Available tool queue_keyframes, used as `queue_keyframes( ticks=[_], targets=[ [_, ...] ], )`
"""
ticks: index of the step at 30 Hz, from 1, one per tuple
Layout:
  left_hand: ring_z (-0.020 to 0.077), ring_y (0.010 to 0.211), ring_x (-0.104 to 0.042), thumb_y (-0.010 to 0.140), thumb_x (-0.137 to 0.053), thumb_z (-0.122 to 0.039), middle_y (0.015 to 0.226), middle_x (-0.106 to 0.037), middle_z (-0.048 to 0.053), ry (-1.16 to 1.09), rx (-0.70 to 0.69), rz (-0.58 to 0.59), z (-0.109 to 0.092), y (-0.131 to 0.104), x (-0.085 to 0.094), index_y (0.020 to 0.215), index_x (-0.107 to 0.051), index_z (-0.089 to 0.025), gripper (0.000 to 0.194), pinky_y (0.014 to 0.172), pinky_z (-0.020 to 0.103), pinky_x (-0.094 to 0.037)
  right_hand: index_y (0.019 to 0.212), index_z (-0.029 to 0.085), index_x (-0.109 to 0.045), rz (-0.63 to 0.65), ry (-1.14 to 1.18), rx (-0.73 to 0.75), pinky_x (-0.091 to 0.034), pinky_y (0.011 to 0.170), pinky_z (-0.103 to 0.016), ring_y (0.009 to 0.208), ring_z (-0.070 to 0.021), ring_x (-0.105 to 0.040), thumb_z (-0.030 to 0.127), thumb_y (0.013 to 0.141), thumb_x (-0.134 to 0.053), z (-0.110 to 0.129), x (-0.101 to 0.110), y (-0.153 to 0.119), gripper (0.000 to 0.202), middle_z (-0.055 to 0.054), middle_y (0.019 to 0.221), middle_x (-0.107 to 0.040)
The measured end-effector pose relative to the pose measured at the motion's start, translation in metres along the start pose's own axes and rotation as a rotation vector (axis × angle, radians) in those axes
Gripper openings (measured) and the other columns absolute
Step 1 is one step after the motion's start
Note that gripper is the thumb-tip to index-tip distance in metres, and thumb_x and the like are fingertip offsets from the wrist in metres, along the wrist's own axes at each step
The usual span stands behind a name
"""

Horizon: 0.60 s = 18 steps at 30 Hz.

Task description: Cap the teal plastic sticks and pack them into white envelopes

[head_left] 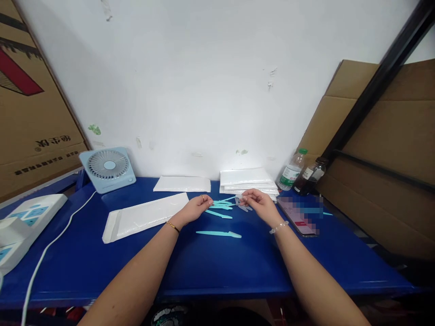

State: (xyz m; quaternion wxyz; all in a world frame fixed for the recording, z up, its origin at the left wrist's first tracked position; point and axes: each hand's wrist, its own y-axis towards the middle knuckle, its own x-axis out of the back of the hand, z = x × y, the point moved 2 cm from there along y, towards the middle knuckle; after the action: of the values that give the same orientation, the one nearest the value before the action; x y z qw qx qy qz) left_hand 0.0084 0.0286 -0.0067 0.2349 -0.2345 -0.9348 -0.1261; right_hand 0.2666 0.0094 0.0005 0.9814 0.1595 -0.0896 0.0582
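Note:
My left hand [197, 208] is closed in a pinch at the left end of a small pile of turquoise eyebrow razors [222, 205], and one razor's end meets the fingertips. To the right, the fingers of my right hand [257, 202] are pinched together over several small clear plastic caps [245, 207]; whatever they grip is too small to make out. Nearer the table's front lies a single turquoise razor [217, 233], apart from the pile. A long white padded envelope [146, 216] rests beside my left hand.
White envelopes [248, 176] are stacked by the wall, with another white packet [181, 184] left of them. A light blue fan [108, 167] and a power strip [30, 222] are at the left. Two bottles [292, 172] and a phone [297, 217] stand or lie on the right of the blue table [238, 271].

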Motion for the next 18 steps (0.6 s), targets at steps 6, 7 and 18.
queue_keyframes(
  ticks=[6,7,18],
  targets=[
    [0.0100,0.059,-0.035,0.083,-0.043,-0.058,0.066,-0.041,-0.004,-0.032,0.020,0.030,-0.003,-0.001,-0.002,0.080,-0.052,-0.017,0.042,0.056,0.022,-0.032,0.088,0.019,-0.059,0.032,-0.021,0.021,-0.053,0.074,-0.033,0.075,-0.0182,-0.067,0.044,0.078,-0.063,0.001,-0.004,0.000,0.027,-0.004,0.078,-0.069],
    [0.0100,0.059,-0.035,0.083,-0.043,-0.058,0.066,-0.042,-0.004,-0.029,0.023,0.036,-0.003,-0.001,-0.002,0.080,-0.052,-0.017,0.042,0.056,0.022,-0.032,0.088,0.019,-0.060,0.041,-0.027,0.018,-0.052,0.073,-0.033,0.075,-0.0180,-0.067,0.044,0.078,-0.063,0.001,-0.006,0.000,0.027,-0.004,0.077,-0.069],
    [0.0148,0.069,-0.054,0.081,-0.049,-0.050,0.079,-0.061,0.003,0.114,-0.002,0.178,-0.006,-0.007,-0.010,0.085,-0.062,-0.017,0.036,0.063,0.025,-0.041,0.091,0.016,-0.067,0.331,-0.279,-0.062,-0.049,0.066,-0.029,0.068,-0.0165,-0.063,0.040,0.081,-0.059,-0.001,0.000,-0.005,0.027,-0.004,0.074,-0.067]
  ],
)
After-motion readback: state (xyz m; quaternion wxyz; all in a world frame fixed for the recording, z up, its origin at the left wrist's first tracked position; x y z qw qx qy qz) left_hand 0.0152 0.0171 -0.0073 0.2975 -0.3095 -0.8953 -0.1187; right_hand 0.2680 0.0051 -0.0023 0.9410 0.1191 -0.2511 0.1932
